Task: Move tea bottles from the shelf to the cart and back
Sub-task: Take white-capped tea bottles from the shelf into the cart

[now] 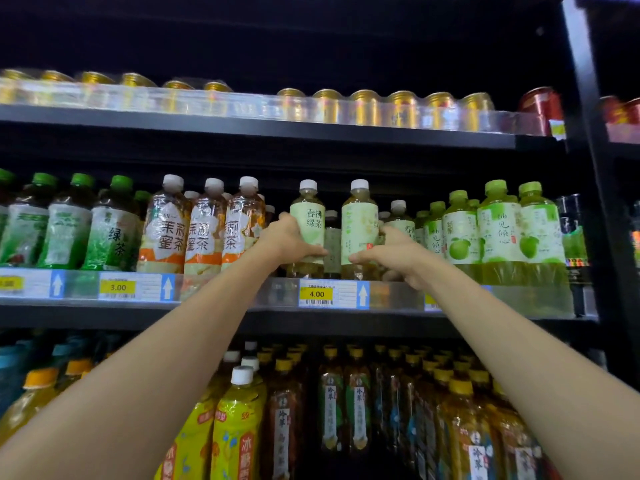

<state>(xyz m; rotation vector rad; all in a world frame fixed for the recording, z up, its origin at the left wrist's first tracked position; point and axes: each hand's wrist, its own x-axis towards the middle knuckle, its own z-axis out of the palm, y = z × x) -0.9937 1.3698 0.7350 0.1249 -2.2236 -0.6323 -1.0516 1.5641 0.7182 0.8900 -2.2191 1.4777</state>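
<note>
I log my left hand (pixel 289 237) curled round one white-capped, pale-green-labelled clear plastic tea bottle (pixel 307 221) and my right hand (pixel 398 256) round its right-hand neighbour (pixel 359 225), both upright at the near edge of the black middle shelf (pixel 104 315).

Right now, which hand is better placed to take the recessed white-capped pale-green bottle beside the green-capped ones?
Right, probably. The right hand grips the right front white-capped pale-green bottle, directly beside the recessed bottle; the left hand grips the left front bottle and would have to cross over.
</note>
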